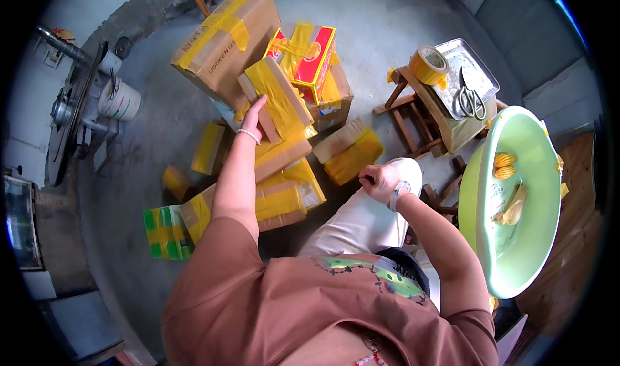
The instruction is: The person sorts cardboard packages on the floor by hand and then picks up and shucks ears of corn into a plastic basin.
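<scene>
My left hand [253, 122] is at the left side of a narrow cardboard box [278, 94] wrapped in yellow tape. Its thumb lies along the box's edge, and the other fingers are hidden. That box rests at a tilt on a pile of taped boxes, above a wider cardboard box [286, 153]. Curled into a loose fist, my right hand [382, 184] is over my knee in white trousers [358, 216], and nothing shows in it. Just beyond it, a small taped box [348, 150] lies on the floor.
A large cardboard box [232, 41] and a red-and-yellow carton [310, 60] stand behind the pile. A green carton [167, 232] is at left. On a wooden stool [416, 119] are a tape roll [429, 65], a metal tray [457, 56] and scissors [470, 99]. A green basin [537, 249] holds corn husk [514, 206].
</scene>
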Demonstrator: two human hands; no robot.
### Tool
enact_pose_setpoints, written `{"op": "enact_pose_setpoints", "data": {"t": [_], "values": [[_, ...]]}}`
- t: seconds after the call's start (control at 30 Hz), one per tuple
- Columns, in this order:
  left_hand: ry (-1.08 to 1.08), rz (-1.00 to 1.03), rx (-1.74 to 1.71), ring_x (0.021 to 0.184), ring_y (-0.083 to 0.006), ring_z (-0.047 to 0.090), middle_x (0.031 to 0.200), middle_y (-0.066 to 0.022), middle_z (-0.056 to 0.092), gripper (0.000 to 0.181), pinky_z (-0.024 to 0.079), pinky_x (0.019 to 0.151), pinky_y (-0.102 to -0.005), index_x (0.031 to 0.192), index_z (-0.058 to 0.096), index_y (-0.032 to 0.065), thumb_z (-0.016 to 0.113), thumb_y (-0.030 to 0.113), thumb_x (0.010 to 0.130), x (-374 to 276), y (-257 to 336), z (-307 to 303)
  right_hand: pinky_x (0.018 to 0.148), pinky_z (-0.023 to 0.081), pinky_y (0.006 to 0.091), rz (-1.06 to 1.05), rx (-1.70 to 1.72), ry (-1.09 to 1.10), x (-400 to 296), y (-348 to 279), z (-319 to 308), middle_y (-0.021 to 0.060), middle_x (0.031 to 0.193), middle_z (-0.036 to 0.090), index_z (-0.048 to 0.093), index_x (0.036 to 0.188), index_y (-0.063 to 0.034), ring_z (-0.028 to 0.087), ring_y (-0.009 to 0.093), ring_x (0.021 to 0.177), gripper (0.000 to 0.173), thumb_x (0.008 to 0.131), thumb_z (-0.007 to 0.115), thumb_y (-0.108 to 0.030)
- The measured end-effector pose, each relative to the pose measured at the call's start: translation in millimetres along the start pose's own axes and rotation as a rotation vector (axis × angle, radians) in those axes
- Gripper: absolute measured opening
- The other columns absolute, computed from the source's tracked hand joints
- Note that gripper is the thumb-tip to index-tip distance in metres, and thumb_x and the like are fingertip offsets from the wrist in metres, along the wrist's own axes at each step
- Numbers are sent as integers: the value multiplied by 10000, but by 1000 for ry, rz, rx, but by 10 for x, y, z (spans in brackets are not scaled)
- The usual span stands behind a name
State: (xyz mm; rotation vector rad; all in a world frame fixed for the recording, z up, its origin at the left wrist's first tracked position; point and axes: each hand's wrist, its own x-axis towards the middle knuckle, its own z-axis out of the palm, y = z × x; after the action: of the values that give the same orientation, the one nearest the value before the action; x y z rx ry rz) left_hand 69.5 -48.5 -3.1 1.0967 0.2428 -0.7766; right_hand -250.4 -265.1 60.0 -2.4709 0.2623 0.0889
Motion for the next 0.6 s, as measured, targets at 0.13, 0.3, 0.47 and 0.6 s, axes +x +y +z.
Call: {"op": "enact_pose_setpoints", "data": {"t": [0.13, 0.3, 0.47, 0.6], "values": [[-10, 188, -55, 1039, -238, 549, 1130, -81, 558, 537, 469, 884, -378, 1209, 485, 72, 722, 281, 774, -250, -14, 227, 848, 468, 372, 101, 212, 12, 76, -15, -107, 156, 1072, 612, 614, 1054, -78, 584, 314, 997, 323, 787, 609, -258], [-103, 277, -96, 1018, -226, 561, 1121, -103, 565, 460, 486, 851, -375, 1149, 493, 56, 718, 220, 783, -861, -148, 663, 1103, 238, 347, -110, 608, 282, 446, -438, -262, 189, 1448, 329, 294, 1415, -21, 315, 282, 1342, 759, 816, 656, -316], [-121, 197, -157, 989, -229, 578, 1081, -104, 586, 486, 487, 851, -369, 1173, 493, 33, 711, 229, 785, -1357, -398, 948, 1098, 234, 327, -183, 909, 32, 592, -660, -185, 165, 1473, 274, 189, 1452, -21, 271, 224, 1355, 808, 831, 671, -211], [-148, 33, -226, 984, -224, 582, 1066, -105, 588, 496, 486, 852, -365, 1196, 479, 19, 696, 210, 793, -1439, -721, 718, 1093, 227, 308, 68, 1040, -13, 360, -604, -184, 133, 1482, 270, 170, 1463, -40, 275, 199, 1348, 798, 859, 652, -239]]}}
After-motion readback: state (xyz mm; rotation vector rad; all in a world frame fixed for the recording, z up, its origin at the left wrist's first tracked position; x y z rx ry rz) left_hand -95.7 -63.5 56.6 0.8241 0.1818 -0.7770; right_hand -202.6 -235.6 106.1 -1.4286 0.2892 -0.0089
